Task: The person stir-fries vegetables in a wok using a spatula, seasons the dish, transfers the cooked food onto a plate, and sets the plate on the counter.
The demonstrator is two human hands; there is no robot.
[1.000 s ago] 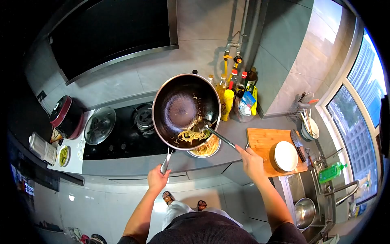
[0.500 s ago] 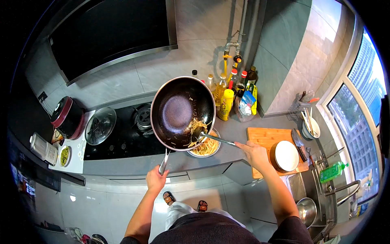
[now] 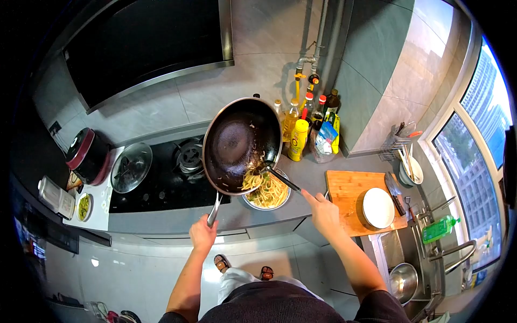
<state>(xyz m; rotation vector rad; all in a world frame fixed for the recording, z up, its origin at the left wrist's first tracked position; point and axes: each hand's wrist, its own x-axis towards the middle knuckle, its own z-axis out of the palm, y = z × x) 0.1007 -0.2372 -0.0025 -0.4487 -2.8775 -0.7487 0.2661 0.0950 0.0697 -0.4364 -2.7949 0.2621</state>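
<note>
My left hand (image 3: 203,234) is closed around the metal handle of a dark wok (image 3: 229,142), which is tilted with its inside toward me. In my right hand (image 3: 324,215) is the handle of a spatula (image 3: 284,180); its head reaches to the wok's lower right rim. Pale shredded food (image 3: 252,180) lies at that rim, with thin bits stuck to the wok's inner wall. Directly below, a patterned dish (image 3: 267,209) on the counter holds a heap of pale yellow strips (image 3: 273,192) with green bits. The wok hides part of this dish.
Left of the wok are a black cooktop (image 3: 156,183), a glass lid (image 3: 132,168) and a rice cooker (image 3: 89,156). Sauce bottles (image 3: 299,140) stand behind. To the right, a cutting board (image 3: 342,199) carries a white bowl (image 3: 378,208) and a knife (image 3: 397,196), beside the sink (image 3: 395,248).
The wok has tilted further and shifted slightly, showing more of the dish. The spatula has turned and come lower along the rim. More strips lie in the dish.
</note>
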